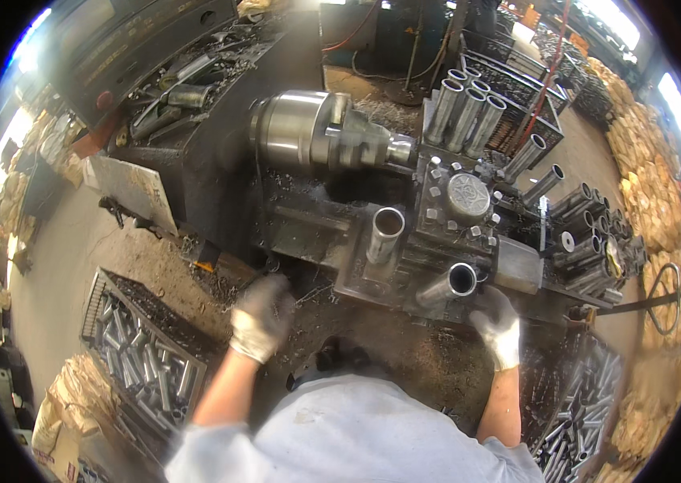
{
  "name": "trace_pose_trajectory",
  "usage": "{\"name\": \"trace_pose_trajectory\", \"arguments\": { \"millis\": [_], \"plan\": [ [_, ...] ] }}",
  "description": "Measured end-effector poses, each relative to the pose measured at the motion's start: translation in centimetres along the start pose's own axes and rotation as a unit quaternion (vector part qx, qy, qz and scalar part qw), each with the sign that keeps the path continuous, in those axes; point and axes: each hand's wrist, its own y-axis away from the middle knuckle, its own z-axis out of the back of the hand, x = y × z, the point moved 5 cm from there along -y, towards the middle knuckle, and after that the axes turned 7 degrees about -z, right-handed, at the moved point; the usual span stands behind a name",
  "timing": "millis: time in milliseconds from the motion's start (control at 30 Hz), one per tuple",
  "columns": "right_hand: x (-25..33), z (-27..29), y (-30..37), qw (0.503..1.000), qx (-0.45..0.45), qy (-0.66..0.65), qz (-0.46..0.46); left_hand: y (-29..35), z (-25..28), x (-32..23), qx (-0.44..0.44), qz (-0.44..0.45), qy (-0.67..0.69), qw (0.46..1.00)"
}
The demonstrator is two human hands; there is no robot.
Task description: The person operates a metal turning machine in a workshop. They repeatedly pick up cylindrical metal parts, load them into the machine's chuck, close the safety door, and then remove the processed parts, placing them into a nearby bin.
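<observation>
My left hand (pixel 264 317), in a white glove darkened over the fingers, is in front of the lathe bed, to the left of the carriage. It is smeared, so its fingers and anything in them cannot be made out. My right hand (pixel 496 322), gloved alike, is against the front of the carriage, just right of a tilted metal tube (pixel 442 287). Its fingertips blend into the dark machine, and I cannot tell what they grip. Another tube (pixel 385 235) stands upright on the carriage. Behind it, a bright chuck (pixel 296 127) faces the square tool post (pixel 467 196).
Several tubes (pixel 469 121) stand behind the tool post, and more (pixel 586 241) are grouped at the right. A crate (pixel 97 310) of cut tubes is at lower left; another pile (pixel 582 419) is at lower right. A flat plate (pixel 133 193) juts out at the left.
</observation>
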Motion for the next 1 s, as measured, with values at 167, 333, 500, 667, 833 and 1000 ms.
{"name": "trace_pose_trajectory", "arguments": {
  "millis": [167, 333, 500, 667, 833, 1000],
  "plan": [
    [0.6, -5.5, -2.7, 0.982, 0.107, 0.137, 0.076, 21.9, -8.0, -1.8, 0.376, 0.355, 0.025, 0.856],
    [2.7, -11.9, 0.6, 0.971, 0.176, 0.130, 0.094, 29.0, -3.5, -4.6, 0.210, 0.411, 0.037, 0.886],
    [2.7, -27.1, 14.7, 0.857, 0.425, 0.140, 0.256, 41.3, 4.9, -8.5, 0.020, 0.557, 0.024, 0.830],
    [-0.4, -40.7, 36.9, 0.587, 0.627, 0.319, 0.401, 59.1, 12.0, -18.6, -0.131, 0.742, -0.035, 0.657],
    [0.8, -41.4, 61.1, 0.310, 0.777, 0.218, 0.504, 72.5, 11.6, -32.5, -0.361, 0.843, -0.097, 0.387],
    [0.2, -38.7, 80.2, 0.106, 0.827, 0.159, 0.529, 77.1, 1.4, -45.3, -0.667, 0.727, -0.085, 0.138]
  ]
}}
